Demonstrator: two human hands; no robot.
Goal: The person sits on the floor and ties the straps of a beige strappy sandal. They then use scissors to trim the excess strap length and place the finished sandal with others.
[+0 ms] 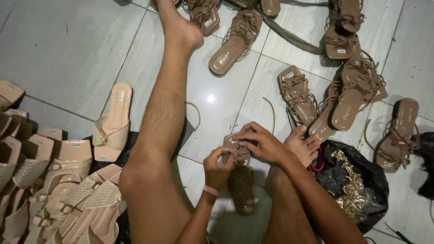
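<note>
A brown strappy sandal (241, 185) lies on the tiled floor between my legs, toe pointing away from me. My left hand (218, 168) pinches its straps at the near left side. My right hand (260, 143) grips the straps over the sandal's toe end, fingers curled tight. Both hands touch the same sandal. My right foot (304, 147) rests just to the right of it, and my left leg (162, 113) stretches out across the floor to the left.
Several finished brown lace sandals (357, 92) lie scattered at the top and right. A black plastic bag (361, 180) holds gold metal ornaments (350, 183). Several beige woven slides (58, 180) are piled at the left, one beige slide (112, 122) apart.
</note>
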